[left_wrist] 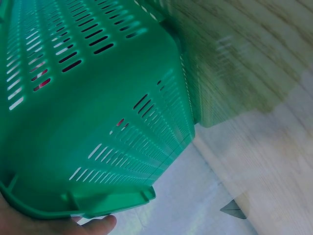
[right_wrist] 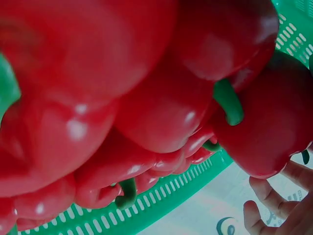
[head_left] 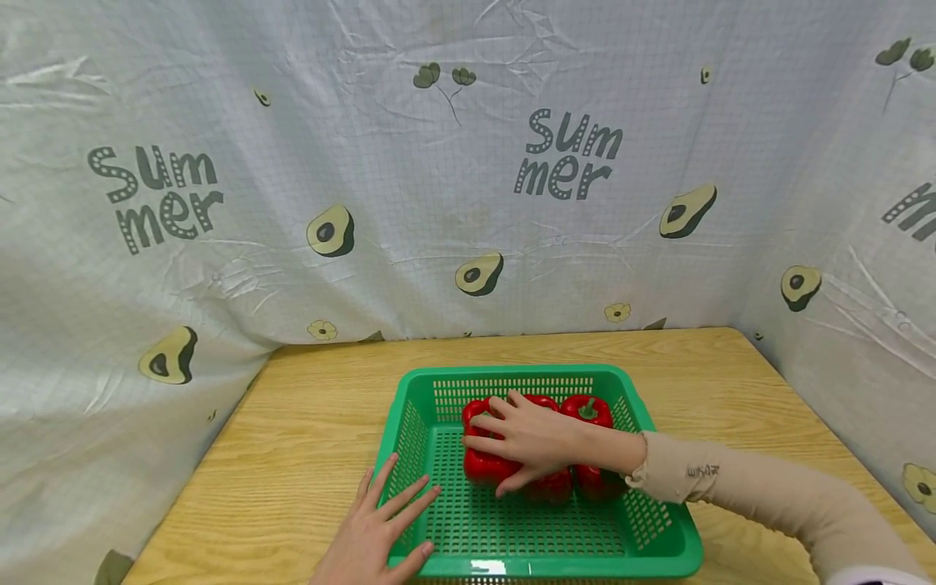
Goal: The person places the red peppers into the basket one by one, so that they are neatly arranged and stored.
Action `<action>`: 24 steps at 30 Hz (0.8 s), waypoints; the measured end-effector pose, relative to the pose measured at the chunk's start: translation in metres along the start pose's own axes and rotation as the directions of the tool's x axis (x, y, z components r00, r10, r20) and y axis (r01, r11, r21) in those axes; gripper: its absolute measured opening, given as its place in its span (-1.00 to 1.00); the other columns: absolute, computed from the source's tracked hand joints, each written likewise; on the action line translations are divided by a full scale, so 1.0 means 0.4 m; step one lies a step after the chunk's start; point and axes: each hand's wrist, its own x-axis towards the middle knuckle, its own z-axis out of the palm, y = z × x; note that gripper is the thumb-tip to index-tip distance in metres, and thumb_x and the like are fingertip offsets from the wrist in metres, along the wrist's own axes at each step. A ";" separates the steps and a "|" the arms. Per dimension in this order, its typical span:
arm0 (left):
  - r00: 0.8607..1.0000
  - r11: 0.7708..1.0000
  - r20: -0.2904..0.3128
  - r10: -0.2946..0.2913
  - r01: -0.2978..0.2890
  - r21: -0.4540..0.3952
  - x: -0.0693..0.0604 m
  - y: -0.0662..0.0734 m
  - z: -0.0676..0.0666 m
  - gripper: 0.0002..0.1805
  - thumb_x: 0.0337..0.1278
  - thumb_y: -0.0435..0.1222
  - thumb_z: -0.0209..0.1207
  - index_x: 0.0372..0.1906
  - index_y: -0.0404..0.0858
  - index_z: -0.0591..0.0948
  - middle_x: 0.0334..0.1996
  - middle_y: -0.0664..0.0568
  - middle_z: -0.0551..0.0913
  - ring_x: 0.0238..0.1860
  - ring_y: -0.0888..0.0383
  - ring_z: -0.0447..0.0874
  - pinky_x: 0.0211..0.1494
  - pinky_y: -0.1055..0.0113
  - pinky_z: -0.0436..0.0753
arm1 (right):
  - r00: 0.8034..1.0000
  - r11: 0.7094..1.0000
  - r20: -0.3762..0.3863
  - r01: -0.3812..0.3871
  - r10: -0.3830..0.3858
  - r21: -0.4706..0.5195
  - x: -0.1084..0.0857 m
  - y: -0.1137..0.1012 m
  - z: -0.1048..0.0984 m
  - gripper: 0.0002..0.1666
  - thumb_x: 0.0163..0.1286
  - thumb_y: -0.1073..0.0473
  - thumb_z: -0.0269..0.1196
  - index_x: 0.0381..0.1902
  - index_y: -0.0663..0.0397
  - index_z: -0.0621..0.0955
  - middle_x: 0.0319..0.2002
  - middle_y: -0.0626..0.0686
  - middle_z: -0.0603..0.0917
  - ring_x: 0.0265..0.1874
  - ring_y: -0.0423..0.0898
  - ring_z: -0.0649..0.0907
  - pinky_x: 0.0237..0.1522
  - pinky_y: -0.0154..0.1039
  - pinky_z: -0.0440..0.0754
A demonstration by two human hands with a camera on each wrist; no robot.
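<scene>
Several red bell peppers (head_left: 486,469) with green stems lie together in the middle and right of a green plastic basket (head_left: 512,566). My right hand (head_left: 537,431) reaches over them, its fingers spread across the leftmost pepper. In the right wrist view, fingertips (right_wrist: 264,188) come up to the edge of a red bell pepper (right_wrist: 276,112); the palm side is hidden. At the basket's left side, my left hand (head_left: 376,524) has its fingers spread over the rim. The left wrist view shows part of that hand (left_wrist: 54,225) at the rim, beside the slotted wall.
The basket stands on a light wooden table (head_left: 322,406), with wood surface to its left, right and back. A pale cloth (head_left: 409,162) with avocado prints and "summer" lettering hangs behind and along both sides.
</scene>
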 end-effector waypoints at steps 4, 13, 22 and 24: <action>1.000 1.000 0.003 -0.005 0.005 -0.001 0.000 0.001 0.000 -0.40 -0.16 0.06 0.19 0.14 0.09 0.46 0.06 0.19 0.56 0.39 -0.01 -0.11 0.38 0.36 -0.54 | 1.000 1.000 0.017 0.000 0.000 -0.012 0.002 0.002 0.004 -0.13 0.06 -0.53 -0.06 0.19 -0.15 0.34 -0.02 -0.08 0.51 -0.20 -0.07 0.42 -0.27 -0.16 0.36; 1.000 1.000 0.006 -0.007 0.007 0.005 0.001 0.002 -0.003 -0.41 -0.15 0.06 0.19 0.13 0.09 0.46 0.05 0.20 0.56 0.27 -0.12 0.10 0.37 0.37 -0.55 | 0.998 0.999 0.043 0.038 -0.037 -0.023 0.013 -0.005 0.013 -0.12 0.05 -0.54 -0.07 0.17 -0.11 0.36 0.02 -0.06 0.47 -0.18 -0.08 0.42 -0.27 -0.14 0.43; 1.000 1.000 -0.004 -0.002 0.002 0.005 0.002 0.003 -0.004 -0.41 -0.15 0.05 0.18 0.13 0.08 0.46 0.04 0.20 0.57 0.31 -0.08 0.04 0.38 0.37 -0.54 | 0.994 0.995 0.074 0.082 -0.078 -0.061 0.025 -0.016 0.018 -0.05 -0.03 -0.60 -0.09 0.15 -0.12 0.36 0.02 -0.08 0.48 -0.12 -0.07 0.46 -0.27 -0.18 0.45; 1.000 1.000 -0.009 0.001 -0.001 0.001 0.002 0.003 -0.004 -0.41 -0.15 0.05 0.18 0.14 0.08 0.46 0.04 0.19 0.57 0.31 -0.09 0.05 0.38 0.37 -0.53 | 0.993 0.994 0.087 0.087 -0.081 -0.066 0.025 -0.018 0.019 -0.04 -0.05 -0.60 -0.08 0.16 -0.12 0.35 0.03 -0.09 0.48 -0.10 -0.07 0.47 -0.25 -0.17 0.47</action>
